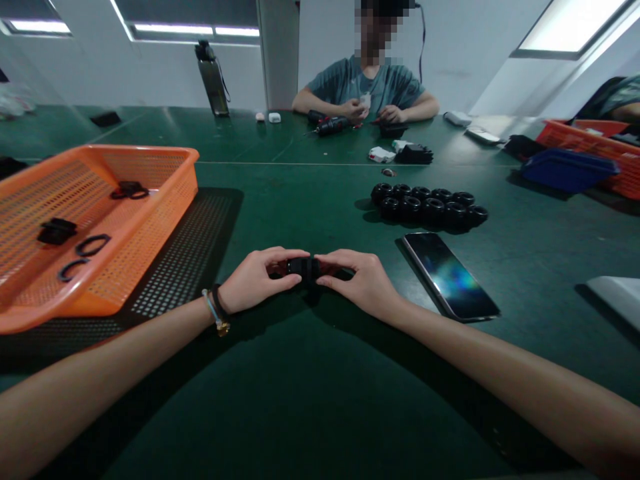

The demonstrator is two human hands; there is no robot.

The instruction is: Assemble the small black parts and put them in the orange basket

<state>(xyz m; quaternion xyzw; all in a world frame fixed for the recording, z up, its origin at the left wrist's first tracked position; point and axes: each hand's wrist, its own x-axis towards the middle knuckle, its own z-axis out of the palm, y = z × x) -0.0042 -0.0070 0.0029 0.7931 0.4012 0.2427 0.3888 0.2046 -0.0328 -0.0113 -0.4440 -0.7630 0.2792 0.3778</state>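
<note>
Between my two hands, just above the green table (pixel 320 373), is a small black cylindrical part (pixel 303 268), seemingly with a wider ring in its middle. My left hand (pixel 265 277) pinches its left end between thumb and fingers. From the other side, my right hand (pixel 357 277) grips the right end the same way. Fingertips hide both ends, so I cannot tell whether it is one piece or two joined. A cluster of black rounded parts with holes in their tops (pixel 430 205) stands in rows beyond my right hand.
At left an orange perforated basket (pixel 165 193) holds black rings (pixel 93 245) and a black part (pixel 57 231). A phone (pixel 450 277) lies right of my right hand. Across the table sits a person (pixel 367 87) near a power drill (pixel 333 125). A blue bin (pixel 569 170) stands far right.
</note>
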